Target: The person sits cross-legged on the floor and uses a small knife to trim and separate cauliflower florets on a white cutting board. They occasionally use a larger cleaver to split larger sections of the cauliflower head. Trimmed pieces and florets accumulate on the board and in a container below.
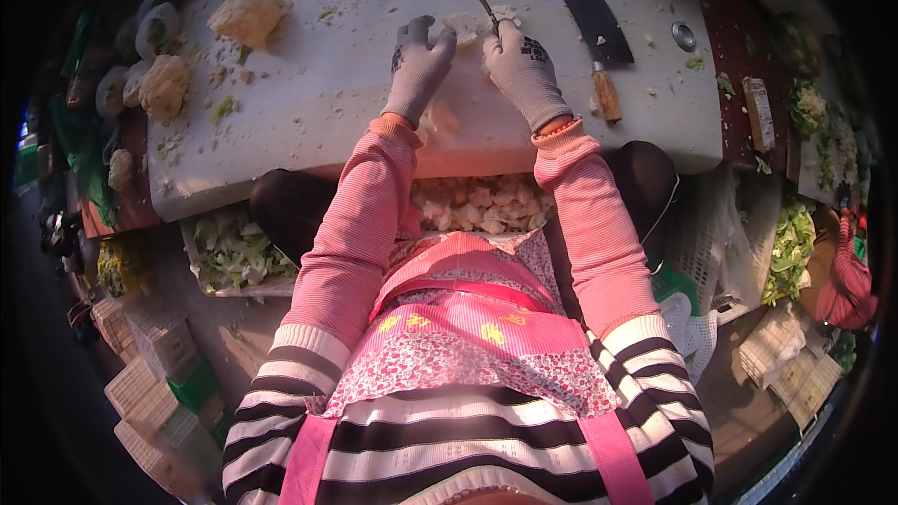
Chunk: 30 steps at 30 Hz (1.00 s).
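My left hand (423, 66), in a grey knit glove, is over the white tabletop (302, 133), fingers apart beside small cauliflower pieces (463, 28). My right hand (518, 70), gloved alike, grips a small curved knife (483, 3) whose dark blade points up and left. More pale pieces lie just beyond the right fingers. A cleaver (596, 24) with a black blade and wooden handle rests to the right. Two cauliflower heads, one large (247, 17) and one smaller (165, 88), sit at the left. Below the table edge, cut florets (484, 205) fill a container between my knees.
Netted cauliflowers (158, 29) line the left edge. A small round metal object (682, 36) lies at the right, near a pale block (758, 114). Crates of leaves (242, 252) stand below. Stacked crates (151, 393) are lower left. Another person (847, 287) is at the far right.
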### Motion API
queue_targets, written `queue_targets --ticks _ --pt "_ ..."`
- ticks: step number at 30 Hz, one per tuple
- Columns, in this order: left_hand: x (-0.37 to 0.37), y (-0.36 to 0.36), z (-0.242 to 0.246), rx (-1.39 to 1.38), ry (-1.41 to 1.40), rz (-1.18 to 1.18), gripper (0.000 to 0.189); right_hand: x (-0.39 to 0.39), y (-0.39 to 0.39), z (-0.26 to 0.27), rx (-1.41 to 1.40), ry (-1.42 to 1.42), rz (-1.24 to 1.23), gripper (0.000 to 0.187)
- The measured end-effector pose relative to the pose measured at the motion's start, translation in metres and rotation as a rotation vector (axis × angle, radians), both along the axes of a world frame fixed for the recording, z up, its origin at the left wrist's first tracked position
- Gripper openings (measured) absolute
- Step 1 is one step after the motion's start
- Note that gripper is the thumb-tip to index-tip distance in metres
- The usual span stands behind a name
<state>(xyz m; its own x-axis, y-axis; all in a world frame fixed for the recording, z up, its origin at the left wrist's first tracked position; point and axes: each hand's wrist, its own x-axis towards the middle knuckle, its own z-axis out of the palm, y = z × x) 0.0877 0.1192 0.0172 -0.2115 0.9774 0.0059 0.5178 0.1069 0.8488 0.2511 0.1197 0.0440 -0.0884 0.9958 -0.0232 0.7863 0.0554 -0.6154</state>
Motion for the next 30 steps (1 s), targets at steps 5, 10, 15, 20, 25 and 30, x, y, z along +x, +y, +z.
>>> queue_targets --ticks 5,10,15,20,25,30 --pt "0.005 0.016 0.001 -0.124 0.426 -0.118 0.046 0.018 -0.001 0.006 -0.176 0.186 -0.042 0.030" --pt "-0.027 0.009 -0.003 0.069 0.227 -0.159 0.025 -0.001 -0.037 0.008 -0.050 0.140 -0.013 0.029" --pt "-0.043 -0.018 -0.015 0.220 0.296 -0.173 0.016 -0.036 -0.048 -0.007 0.047 0.114 0.091 0.023" --pt "-0.031 -0.018 -0.024 0.255 0.352 -0.107 0.017 -0.041 -0.044 -0.036 -0.043 -0.170 0.156 0.023" --pt "-0.037 -0.016 -0.025 0.152 0.337 -0.049 0.021 -0.041 -0.038 -0.034 -0.209 -0.158 0.076 0.026" --pt "-0.047 -0.014 -0.004 0.112 0.350 -0.026 0.028 -0.018 -0.062 -0.013 -0.206 -0.116 0.168 0.027"
